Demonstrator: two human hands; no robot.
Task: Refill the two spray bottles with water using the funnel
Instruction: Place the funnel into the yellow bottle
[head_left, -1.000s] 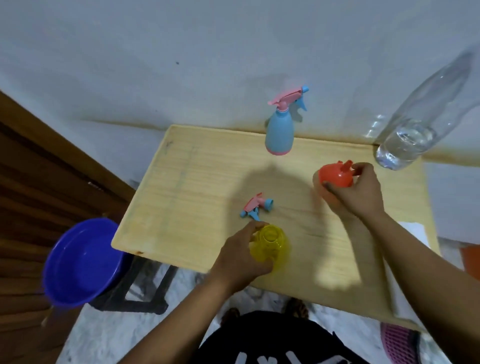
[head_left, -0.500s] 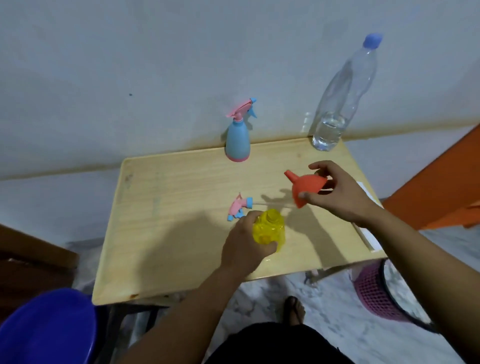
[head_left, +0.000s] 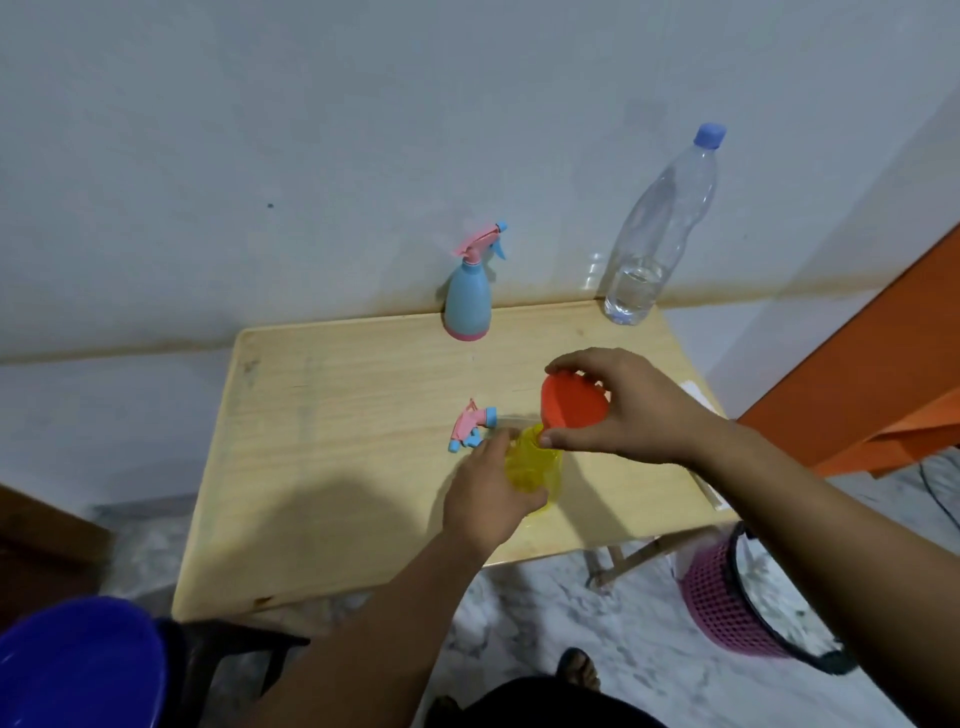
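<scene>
A yellow spray bottle (head_left: 535, 470) without its head stands on the wooden table (head_left: 337, 467), and my left hand (head_left: 488, 493) grips its body. My right hand (head_left: 618, 410) holds the orange funnel (head_left: 569, 402) by its rim, its narrow end down at the yellow bottle's open neck. The bottle's pink and blue spray head (head_left: 470, 428) lies on the table just left of it. A blue spray bottle (head_left: 467, 301) with its pink head on stands at the table's back edge. A clear water bottle (head_left: 657, 234) with a blue cap stands at the back right, holding a little water.
A blue plastic basin (head_left: 78, 660) sits low at the left. A pink mesh bin (head_left: 727, 597) stands on the floor at the right. An orange surface (head_left: 857, 374) rises at the right. A white wall is behind the table.
My right hand has carried the funnel left and down and turned it so its spout points at the yellow bottle's neck. My left hand stays on the bottle. The view has shifted.
</scene>
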